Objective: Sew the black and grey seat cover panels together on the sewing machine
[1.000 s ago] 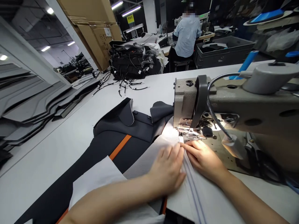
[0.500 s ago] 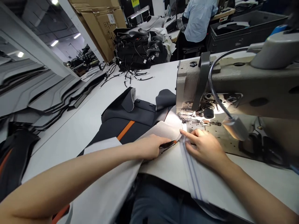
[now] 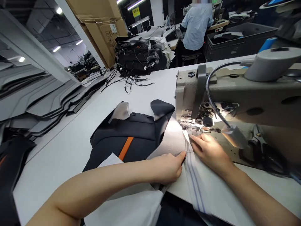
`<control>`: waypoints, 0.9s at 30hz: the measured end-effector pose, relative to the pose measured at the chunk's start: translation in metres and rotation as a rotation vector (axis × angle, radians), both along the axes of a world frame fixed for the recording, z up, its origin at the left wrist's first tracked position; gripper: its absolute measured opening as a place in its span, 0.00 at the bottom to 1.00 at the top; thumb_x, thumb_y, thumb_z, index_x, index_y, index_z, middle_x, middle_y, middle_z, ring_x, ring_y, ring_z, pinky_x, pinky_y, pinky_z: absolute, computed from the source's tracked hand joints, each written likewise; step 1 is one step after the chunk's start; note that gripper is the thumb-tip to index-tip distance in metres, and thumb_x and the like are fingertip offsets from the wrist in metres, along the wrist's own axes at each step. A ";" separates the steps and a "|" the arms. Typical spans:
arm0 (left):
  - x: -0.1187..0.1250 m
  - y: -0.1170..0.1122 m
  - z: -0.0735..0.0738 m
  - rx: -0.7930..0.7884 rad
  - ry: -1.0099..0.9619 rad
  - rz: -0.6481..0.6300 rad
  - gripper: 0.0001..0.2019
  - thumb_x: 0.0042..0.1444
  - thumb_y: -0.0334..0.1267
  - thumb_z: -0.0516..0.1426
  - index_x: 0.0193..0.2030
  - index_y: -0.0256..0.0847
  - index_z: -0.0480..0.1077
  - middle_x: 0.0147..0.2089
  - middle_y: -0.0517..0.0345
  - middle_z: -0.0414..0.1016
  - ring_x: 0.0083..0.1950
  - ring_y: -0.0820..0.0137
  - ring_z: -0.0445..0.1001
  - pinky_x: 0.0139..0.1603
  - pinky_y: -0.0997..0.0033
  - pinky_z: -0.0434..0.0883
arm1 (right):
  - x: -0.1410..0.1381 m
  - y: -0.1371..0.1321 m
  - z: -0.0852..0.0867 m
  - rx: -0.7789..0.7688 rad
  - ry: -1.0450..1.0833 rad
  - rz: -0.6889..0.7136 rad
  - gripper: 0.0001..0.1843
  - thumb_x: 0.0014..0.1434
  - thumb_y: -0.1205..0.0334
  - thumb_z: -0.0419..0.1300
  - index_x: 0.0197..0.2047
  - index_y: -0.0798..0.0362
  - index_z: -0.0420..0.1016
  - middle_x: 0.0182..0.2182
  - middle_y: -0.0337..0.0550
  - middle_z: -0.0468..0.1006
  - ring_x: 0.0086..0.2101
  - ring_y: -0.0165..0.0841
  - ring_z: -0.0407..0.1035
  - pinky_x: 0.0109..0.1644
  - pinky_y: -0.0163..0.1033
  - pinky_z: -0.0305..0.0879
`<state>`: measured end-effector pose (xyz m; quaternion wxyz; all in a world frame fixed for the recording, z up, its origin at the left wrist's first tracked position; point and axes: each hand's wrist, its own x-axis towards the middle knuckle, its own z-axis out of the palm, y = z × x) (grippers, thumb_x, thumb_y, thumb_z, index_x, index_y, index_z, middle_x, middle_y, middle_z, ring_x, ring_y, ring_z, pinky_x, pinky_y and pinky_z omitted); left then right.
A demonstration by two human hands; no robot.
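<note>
A dark padded fabric piece [image 3: 141, 149] with an orange stripe lies left of the sewing machine [image 3: 211, 84]. Its pale ribbed lining [image 3: 172, 138] runs up to the lit needle area. My left hand [image 3: 170, 168] is closed on the lining's near edge, its thumb and index finger pinching the cloth. Beside that edge, a white strip [image 3: 194, 179] with blue lines passes from the needle area over the table's front edge. My right hand [image 3: 209, 152] holds the strip's right side just below the needle, fingertips drawn together. White sheeting [image 3: 127, 207] hangs under my left forearm.
Black-handled scissors [image 3: 261, 144] lie on the machine bed at right. A bendable lamp [image 3: 231, 135] reaches down near the needle. Stacked grey panels [image 3: 47, 94] cover the left side. Behind are a dark fabric pile [image 3: 141, 56], loose black cords [image 3: 131, 83] and a seated person [image 3: 197, 26].
My left hand has moved right and nearer the strip, gripping the lining's edge. My right fingers have shifted from the lining to the strip. The fabric now lies flatter, one flap turned over.
</note>
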<state>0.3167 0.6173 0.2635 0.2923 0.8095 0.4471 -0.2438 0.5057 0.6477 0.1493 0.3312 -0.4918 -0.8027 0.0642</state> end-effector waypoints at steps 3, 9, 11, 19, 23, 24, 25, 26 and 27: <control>-0.002 0.005 0.002 -0.016 -0.020 0.008 0.29 0.60 0.39 0.41 0.68 0.39 0.42 0.37 0.47 0.74 0.32 0.60 0.73 0.27 0.68 0.67 | -0.008 -0.005 0.002 0.067 -0.104 0.124 0.16 0.65 0.63 0.46 0.48 0.58 0.71 0.35 0.50 0.73 0.36 0.38 0.66 0.41 0.42 0.64; -0.008 0.025 0.004 -0.063 -0.142 0.055 0.25 0.61 0.39 0.41 0.64 0.37 0.51 0.37 0.48 0.74 0.28 0.64 0.71 0.26 0.70 0.64 | -0.021 -0.012 0.009 0.176 -0.223 0.171 0.16 0.64 0.70 0.45 0.51 0.61 0.68 0.36 0.51 0.74 0.35 0.37 0.66 0.43 0.42 0.63; -0.009 0.033 0.002 -0.060 -0.160 0.053 0.25 0.61 0.38 0.41 0.65 0.37 0.51 0.38 0.47 0.74 0.28 0.64 0.71 0.26 0.70 0.65 | -0.020 -0.012 0.010 0.195 -0.253 0.150 0.17 0.63 0.70 0.45 0.52 0.62 0.67 0.37 0.51 0.74 0.36 0.38 0.66 0.43 0.42 0.63; -0.003 0.053 -0.015 -0.021 -0.274 0.086 0.25 0.61 0.39 0.43 0.65 0.38 0.50 0.48 0.47 0.73 0.42 0.61 0.74 0.38 0.66 0.69 | -0.014 -0.003 0.008 0.073 -0.273 0.016 0.19 0.64 0.65 0.44 0.54 0.60 0.68 0.40 0.53 0.75 0.39 0.41 0.66 0.42 0.45 0.63; 0.002 0.053 -0.009 -0.007 -0.207 -0.005 0.33 0.55 0.41 0.50 0.65 0.28 0.46 0.46 0.41 0.73 0.42 0.57 0.74 0.32 0.67 0.68 | -0.015 0.003 0.005 0.075 -0.299 -0.096 0.17 0.64 0.62 0.46 0.43 0.57 0.75 0.34 0.52 0.74 0.34 0.41 0.65 0.38 0.44 0.62; 0.003 0.052 -0.007 -0.015 -0.188 -0.027 0.36 0.53 0.40 0.51 0.65 0.26 0.44 0.46 0.40 0.73 0.41 0.57 0.74 0.30 0.68 0.67 | -0.015 0.003 0.005 0.071 -0.301 -0.099 0.17 0.64 0.62 0.46 0.43 0.56 0.75 0.34 0.52 0.74 0.33 0.41 0.65 0.38 0.44 0.62; 0.004 0.051 -0.005 -0.016 -0.167 -0.040 0.37 0.52 0.39 0.52 0.65 0.24 0.42 0.46 0.38 0.73 0.41 0.57 0.74 0.29 0.69 0.67 | -0.016 0.002 0.005 0.062 -0.286 -0.105 0.17 0.63 0.61 0.46 0.43 0.56 0.75 0.34 0.51 0.74 0.33 0.40 0.66 0.37 0.43 0.62; 0.005 0.050 -0.004 -0.005 -0.144 -0.044 0.37 0.52 0.37 0.51 0.65 0.23 0.42 0.47 0.37 0.72 0.41 0.56 0.74 0.29 0.68 0.66 | -0.017 0.002 0.005 0.050 -0.253 -0.112 0.17 0.63 0.61 0.46 0.43 0.56 0.75 0.34 0.50 0.75 0.34 0.40 0.67 0.37 0.43 0.62; 0.006 0.050 -0.004 0.012 -0.125 -0.041 0.35 0.53 0.36 0.50 0.65 0.22 0.42 0.48 0.36 0.71 0.42 0.56 0.74 0.29 0.68 0.67 | -0.018 0.000 0.005 0.029 -0.205 -0.117 0.17 0.63 0.60 0.47 0.43 0.55 0.75 0.34 0.49 0.75 0.34 0.40 0.68 0.37 0.42 0.63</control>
